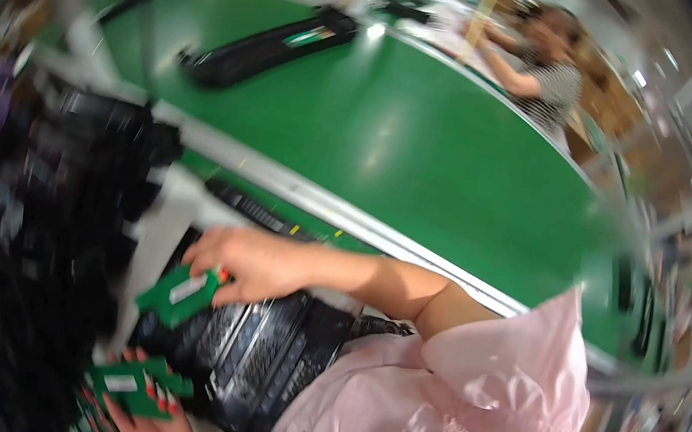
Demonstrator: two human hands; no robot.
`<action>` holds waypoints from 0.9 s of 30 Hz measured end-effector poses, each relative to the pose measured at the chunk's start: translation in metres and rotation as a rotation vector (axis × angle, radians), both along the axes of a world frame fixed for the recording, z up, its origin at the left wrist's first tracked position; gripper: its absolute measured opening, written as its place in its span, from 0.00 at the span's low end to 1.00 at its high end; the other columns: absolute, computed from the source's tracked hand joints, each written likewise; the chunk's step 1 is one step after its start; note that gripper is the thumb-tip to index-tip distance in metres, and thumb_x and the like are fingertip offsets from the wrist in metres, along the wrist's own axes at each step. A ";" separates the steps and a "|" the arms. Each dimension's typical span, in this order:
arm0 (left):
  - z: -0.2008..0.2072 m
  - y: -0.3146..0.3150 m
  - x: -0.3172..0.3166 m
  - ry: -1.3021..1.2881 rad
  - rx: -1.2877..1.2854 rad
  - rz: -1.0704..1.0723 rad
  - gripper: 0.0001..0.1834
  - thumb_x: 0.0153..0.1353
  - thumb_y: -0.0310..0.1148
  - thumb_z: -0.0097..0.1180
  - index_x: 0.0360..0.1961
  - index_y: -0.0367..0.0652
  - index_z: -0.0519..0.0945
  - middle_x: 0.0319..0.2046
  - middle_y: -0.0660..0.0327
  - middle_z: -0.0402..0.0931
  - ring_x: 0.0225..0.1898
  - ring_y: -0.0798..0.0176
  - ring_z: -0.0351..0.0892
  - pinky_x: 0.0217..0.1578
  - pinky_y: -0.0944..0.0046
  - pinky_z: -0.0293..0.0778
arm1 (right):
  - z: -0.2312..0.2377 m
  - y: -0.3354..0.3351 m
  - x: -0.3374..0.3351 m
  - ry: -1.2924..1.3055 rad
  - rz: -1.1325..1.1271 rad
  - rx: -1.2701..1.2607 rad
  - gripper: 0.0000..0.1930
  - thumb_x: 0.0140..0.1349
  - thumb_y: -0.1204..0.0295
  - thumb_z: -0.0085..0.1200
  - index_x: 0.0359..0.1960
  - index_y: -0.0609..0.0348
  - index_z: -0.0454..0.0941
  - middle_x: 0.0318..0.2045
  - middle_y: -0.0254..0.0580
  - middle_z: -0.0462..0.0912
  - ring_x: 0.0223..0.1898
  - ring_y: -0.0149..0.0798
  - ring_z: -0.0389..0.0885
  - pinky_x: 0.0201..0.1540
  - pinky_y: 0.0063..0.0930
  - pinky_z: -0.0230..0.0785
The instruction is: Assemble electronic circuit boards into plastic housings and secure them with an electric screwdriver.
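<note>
My right hand (255, 263) reaches across to the left, its fingers closed on the edge of a green circuit board (179, 295) with a white label. Below it, near the lower edge, my left hand (153, 429) grips a second green circuit board (123, 383), also labelled, with small red and white parts along one side. More green boards (89, 420) show partly beside the left hand. Between my hands and my body lie black plastic housings (278, 352), some of them wrapped in shiny clear film.
A large heap of black parts (42, 235) stands at the left, blurred. Beyond a pale rail runs a green conveyor belt (390, 152) carrying a long black housing (268, 48). Another black strip (250, 204) lies by the rail. A person (547, 72) sits across the belt.
</note>
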State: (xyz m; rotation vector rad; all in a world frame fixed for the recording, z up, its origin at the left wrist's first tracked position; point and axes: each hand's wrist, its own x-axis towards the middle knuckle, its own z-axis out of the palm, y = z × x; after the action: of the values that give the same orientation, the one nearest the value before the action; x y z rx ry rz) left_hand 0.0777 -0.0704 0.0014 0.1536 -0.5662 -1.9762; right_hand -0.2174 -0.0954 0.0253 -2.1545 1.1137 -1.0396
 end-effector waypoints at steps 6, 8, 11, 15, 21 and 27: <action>-0.005 -0.011 -0.004 -0.008 0.442 0.335 0.23 0.65 0.39 0.40 0.58 0.39 0.64 0.56 0.49 0.66 0.59 0.49 0.63 0.55 0.49 0.63 | 0.007 -0.025 -0.003 0.276 0.040 0.043 0.17 0.42 0.77 0.64 0.37 0.61 0.77 0.47 0.44 0.77 0.49 0.48 0.73 0.46 0.36 0.70; -0.007 -0.013 0.000 0.042 0.561 0.372 0.19 0.62 0.37 0.45 0.52 0.39 0.68 0.48 0.50 0.71 0.52 0.50 0.69 0.55 0.49 0.63 | 0.006 -0.033 0.006 0.311 0.064 0.043 0.19 0.40 0.81 0.63 0.38 0.61 0.78 0.48 0.43 0.77 0.51 0.48 0.72 0.49 0.37 0.69; -0.011 -0.007 0.004 0.035 0.613 0.407 0.18 0.63 0.37 0.45 0.50 0.37 0.71 0.46 0.53 0.74 0.50 0.54 0.72 0.57 0.51 0.62 | 0.006 -0.037 0.019 0.359 0.161 0.061 0.19 0.40 0.80 0.63 0.38 0.63 0.77 0.49 0.44 0.76 0.53 0.48 0.70 0.52 0.38 0.68; -0.007 -0.006 0.000 -0.021 0.604 0.458 0.18 0.61 0.37 0.48 0.50 0.41 0.70 0.44 0.53 0.74 0.48 0.54 0.73 0.54 0.48 0.65 | -0.005 -0.047 0.034 0.361 0.240 -0.046 0.17 0.40 0.79 0.62 0.36 0.68 0.77 0.47 0.50 0.76 0.50 0.50 0.72 0.52 0.36 0.66; -0.003 -0.007 -0.003 -0.060 0.603 0.484 0.19 0.61 0.39 0.48 0.50 0.41 0.70 0.45 0.51 0.74 0.47 0.54 0.73 0.54 0.47 0.65 | -0.014 -0.060 0.040 0.408 0.244 0.071 0.17 0.42 0.78 0.62 0.38 0.66 0.77 0.51 0.47 0.74 0.54 0.48 0.70 0.52 0.37 0.67; -0.010 -0.011 0.001 -0.031 0.609 0.433 0.19 0.62 0.38 0.47 0.52 0.39 0.71 0.48 0.51 0.73 0.51 0.53 0.71 0.57 0.48 0.62 | -0.024 -0.064 0.038 0.382 0.220 -0.019 0.17 0.43 0.74 0.63 0.37 0.66 0.79 0.46 0.46 0.77 0.52 0.46 0.71 0.54 0.35 0.66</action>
State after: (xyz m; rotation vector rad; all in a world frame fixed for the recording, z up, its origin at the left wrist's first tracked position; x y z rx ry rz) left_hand 0.0782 -0.0811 -0.0083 0.6296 0.0708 -1.6625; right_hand -0.1791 -0.1599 0.0017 -2.4907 0.9963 -0.5569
